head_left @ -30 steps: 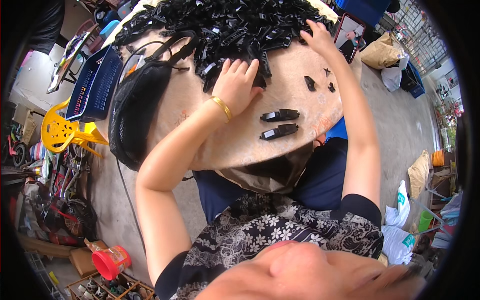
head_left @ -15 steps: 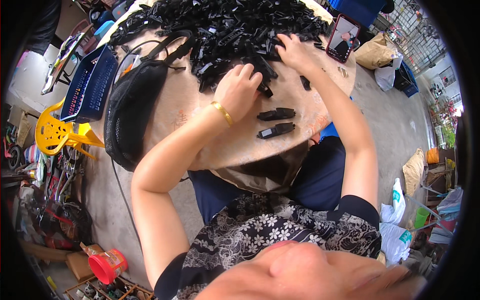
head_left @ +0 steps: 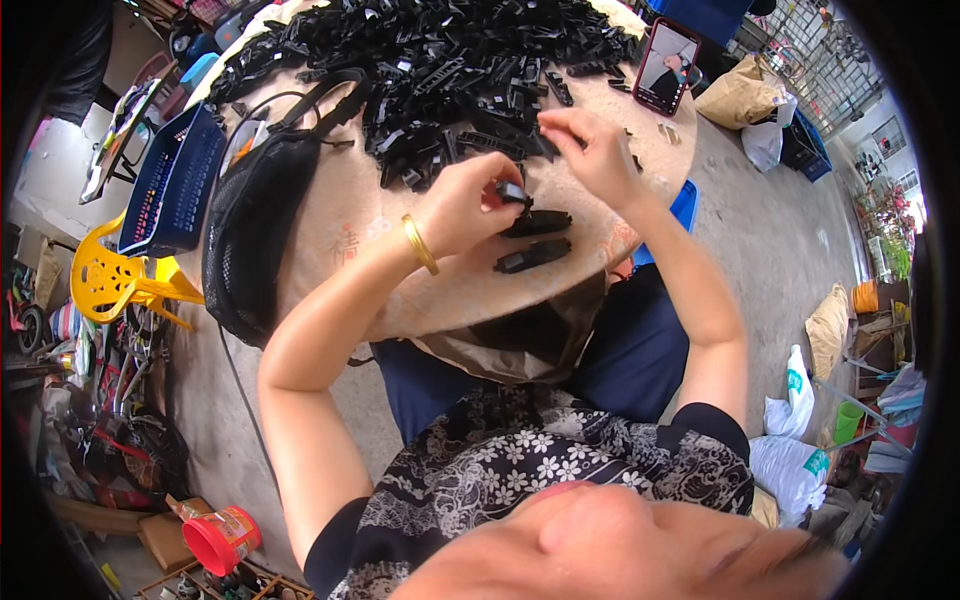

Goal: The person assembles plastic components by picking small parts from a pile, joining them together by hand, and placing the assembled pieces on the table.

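Note:
A large heap of small black plastic parts [head_left: 450, 90] covers the far half of the round table [head_left: 390, 260]. At the heap's near edge, my left hand [head_left: 465, 210], with a gold bangle at the wrist, pinches one black plastic part [head_left: 512, 193] between thumb and fingers. My right hand [head_left: 597, 155] hovers to the right of it, thumb and fingertips drawn together; whether they grip the dark piece beneath them is unclear. Two more long black parts, a farther one [head_left: 540, 223] and a nearer one [head_left: 533, 256], lie side by side just below my left hand.
A phone [head_left: 666, 66] stands at the table's right edge. On the left lie a black mesh bag [head_left: 262, 235] with a strap and a dark blue basket [head_left: 172, 185]. Beyond are a yellow plastic chair [head_left: 100, 280], a red bucket [head_left: 222, 540] and paper sacks [head_left: 740, 92].
My left hand has lifted a black part off the table. The right hand has drawn back from the heap toward me, its fingers closing. The view has shifted slightly.

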Available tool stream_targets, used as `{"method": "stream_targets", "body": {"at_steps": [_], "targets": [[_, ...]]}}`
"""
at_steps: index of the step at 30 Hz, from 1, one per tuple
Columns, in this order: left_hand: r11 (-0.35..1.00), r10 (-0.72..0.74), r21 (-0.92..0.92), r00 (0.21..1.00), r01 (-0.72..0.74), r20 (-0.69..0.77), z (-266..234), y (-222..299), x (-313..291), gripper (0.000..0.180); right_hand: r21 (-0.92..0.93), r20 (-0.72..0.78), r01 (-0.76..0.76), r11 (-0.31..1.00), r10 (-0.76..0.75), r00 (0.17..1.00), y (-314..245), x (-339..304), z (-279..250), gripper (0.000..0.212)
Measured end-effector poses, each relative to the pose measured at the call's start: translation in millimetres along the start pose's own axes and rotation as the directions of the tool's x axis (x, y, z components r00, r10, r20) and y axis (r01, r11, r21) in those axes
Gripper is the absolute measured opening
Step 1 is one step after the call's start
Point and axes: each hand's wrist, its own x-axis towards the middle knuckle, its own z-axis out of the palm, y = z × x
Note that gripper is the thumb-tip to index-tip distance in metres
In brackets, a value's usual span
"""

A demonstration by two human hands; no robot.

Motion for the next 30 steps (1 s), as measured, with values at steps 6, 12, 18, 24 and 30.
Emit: {"method": "stream_targets", "body": {"at_steps": [6, 12, 18, 24, 30], "targets": [[0.993, 0.010, 0.116, 0.993, -0.024, 0.121, -6.3, -12.0, -0.7, 0.025, 0.586, 0.196, -0.384, 0.713, 0.335, 0.922, -14.4, -30.8, 13.7, 0.020], [0.966, 0.123, 0.201, 0.975, -0.160, 0.186, -7.1, -11.0, -3.4, 0.020, 0.276, 0.197, -0.175, 0.945, 0.123, 0.973, -17.3, -38.6, -0.6, 0.021], [0.970, 0.120, 0.167, 0.947, -0.175, 0.298, -1.9, 4.7, -7.0, 0.020, 0.356, 0.229, -0.112, 0.928, 0.030, 0.973, -21.0, -41.3, -7.5, 0.025], [0.935, 0.199, 0.283, 0.977, -0.213, 0.079, 6.1, -1.4, -7.2, 0.032, 0.814, 0.234, -0.317, 0.487, 0.226, 0.946, -22.2, -37.0, -9.4, 0.029], [0.978, -0.052, -0.205, 0.996, 0.035, -0.075, 10.6, 1.2, -5.1, 0.037, 0.920, 0.261, -0.297, 0.256, 0.165, 0.951, -53.1, -35.7, -3.3, 0.029]]}}
